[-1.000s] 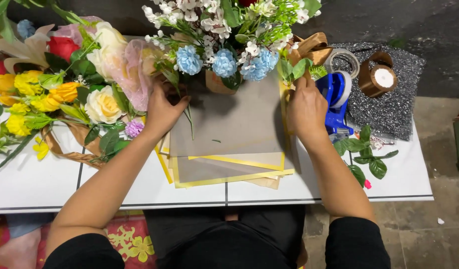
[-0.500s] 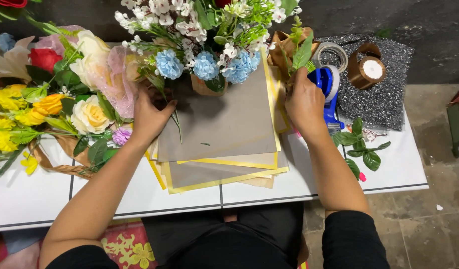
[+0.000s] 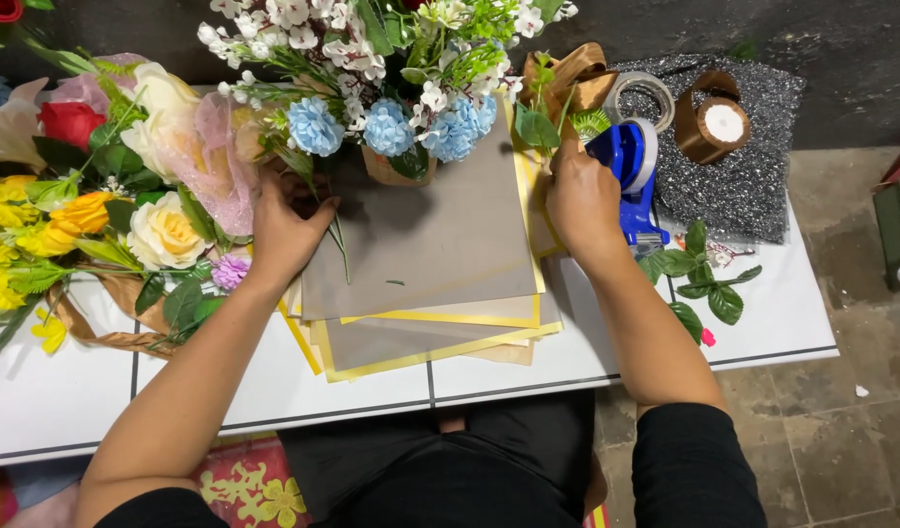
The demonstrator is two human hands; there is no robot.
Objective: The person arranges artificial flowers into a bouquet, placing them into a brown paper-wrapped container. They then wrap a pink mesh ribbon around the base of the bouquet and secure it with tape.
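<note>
A white table (image 3: 489,376) with thin dark seams stands on a worn, stained concrete floor (image 3: 841,430), its far edge against a dark wall. A stack of grey paper sheets (image 3: 425,249) edged in yellow lies at the table's middle, flat and matte, corners fanned slightly. At the stack's far edge sits a bouquet (image 3: 391,88) of blue pompom blooms, small white blossoms and green leaves. Left of the stack lies a bunch of roses (image 3: 108,186), red, cream, yellow and pink, partly veiled in pink mesh. The left hand (image 3: 284,230) rests on the stack's left edge, fingers curled in among the stems; what it pinches, I cannot tell. The right hand (image 3: 582,200) presses on the stack's right edge, fingers bent, touching brown ribbon (image 3: 567,73). Just right of the stack are a blue tape dispenser (image 3: 634,176), a clear tape roll (image 3: 637,96), a brown ribbon spool (image 3: 714,127) and a glittery grey sheet (image 3: 753,186). Loose green leaves (image 3: 704,284) lie near them.
</note>
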